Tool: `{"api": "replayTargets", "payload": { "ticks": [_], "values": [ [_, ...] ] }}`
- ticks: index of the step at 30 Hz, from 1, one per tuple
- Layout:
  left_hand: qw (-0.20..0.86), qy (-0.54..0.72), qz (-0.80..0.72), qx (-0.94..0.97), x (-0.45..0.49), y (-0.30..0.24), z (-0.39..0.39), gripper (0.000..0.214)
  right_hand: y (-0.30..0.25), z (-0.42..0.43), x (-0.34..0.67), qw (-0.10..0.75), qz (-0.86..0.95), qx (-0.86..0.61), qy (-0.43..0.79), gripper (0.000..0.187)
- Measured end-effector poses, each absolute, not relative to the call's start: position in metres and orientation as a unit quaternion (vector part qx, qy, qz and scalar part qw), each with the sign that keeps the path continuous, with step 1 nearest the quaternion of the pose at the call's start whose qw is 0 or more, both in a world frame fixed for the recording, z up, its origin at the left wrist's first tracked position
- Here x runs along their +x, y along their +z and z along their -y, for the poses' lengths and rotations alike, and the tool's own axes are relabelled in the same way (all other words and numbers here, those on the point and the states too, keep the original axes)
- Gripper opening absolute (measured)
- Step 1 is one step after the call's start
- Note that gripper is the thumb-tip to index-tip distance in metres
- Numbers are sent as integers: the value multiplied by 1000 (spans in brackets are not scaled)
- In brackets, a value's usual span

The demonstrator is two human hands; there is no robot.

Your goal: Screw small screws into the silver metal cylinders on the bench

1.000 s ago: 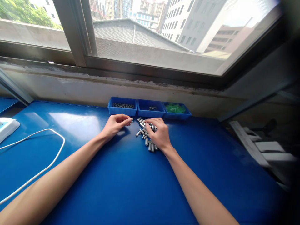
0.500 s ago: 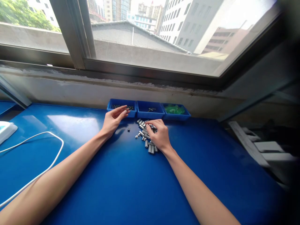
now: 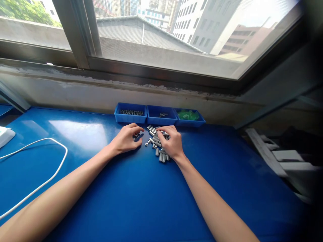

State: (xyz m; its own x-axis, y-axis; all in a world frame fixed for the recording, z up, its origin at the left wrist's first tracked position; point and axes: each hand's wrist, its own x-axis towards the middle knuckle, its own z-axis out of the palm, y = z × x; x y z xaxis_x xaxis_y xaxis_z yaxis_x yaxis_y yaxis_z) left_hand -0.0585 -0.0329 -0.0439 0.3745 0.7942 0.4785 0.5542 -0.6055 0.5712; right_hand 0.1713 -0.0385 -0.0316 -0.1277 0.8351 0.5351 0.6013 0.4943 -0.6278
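Observation:
A heap of short grey metal cylinders point(image 3: 154, 144) lies on the blue table point(image 3: 141, 195) in front of three small blue trays. My right hand point(image 3: 172, 144) rests on the heap's right side, its fingers bent and pinched round a cylinder at the far end. My left hand point(image 3: 125, 138) lies just left of the heap, fingers curled in round a small dark part point(image 3: 137, 135) on the table. The left tray point(image 3: 130, 118) holds several small dark parts, the middle tray point(image 3: 161, 120) a few metal pieces, and the right tray point(image 3: 189, 123) green plastic pieces.
A white cable point(image 3: 54, 166) loops across the table's left side, and a white device point(image 3: 5, 135) sits at the left edge. The wall and window sill rise directly behind the trays. Grey shelving parts point(image 3: 282, 158) lie beyond the table's right edge.
My left hand drew back from the left tray's edge and curled over the small dark part lying on the table. My right hand stayed on the heap.

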Motion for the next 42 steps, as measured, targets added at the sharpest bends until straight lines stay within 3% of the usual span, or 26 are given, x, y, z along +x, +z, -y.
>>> {"api": "replayTargets", "payload": {
  "ticks": [4, 12, 19, 26, 32, 37, 42],
  "values": [
    [205, 396, -408, 797, -64, -45, 37, 26, -32, 38, 172, 445, 741, -485, 136, 13],
    [496, 483, -434, 577, -74, -36, 27, 44, -33, 38, 171, 437, 748, -480, 136, 12],
    [559, 522, -398, 507, -78, -41, 19, 43, -35, 36, 172, 436, 755, -472, 130, 12],
    [544, 535, -413, 497, -74, -38, 22, 44, -35, 36, 173, 429, 755, -477, 133, 11],
    [381, 658, -460, 459, -67, -12, -1, 37, -35, 36, 173, 426, 752, -481, 149, 11],
    [240, 615, -511, 551, -57, 13, -17, 30, -36, 36, 173, 430, 752, -474, 158, 12],
    [204, 581, -504, 605, -47, 13, -3, 27, -35, 36, 171, 432, 748, -476, 164, 12]
  ]
}}
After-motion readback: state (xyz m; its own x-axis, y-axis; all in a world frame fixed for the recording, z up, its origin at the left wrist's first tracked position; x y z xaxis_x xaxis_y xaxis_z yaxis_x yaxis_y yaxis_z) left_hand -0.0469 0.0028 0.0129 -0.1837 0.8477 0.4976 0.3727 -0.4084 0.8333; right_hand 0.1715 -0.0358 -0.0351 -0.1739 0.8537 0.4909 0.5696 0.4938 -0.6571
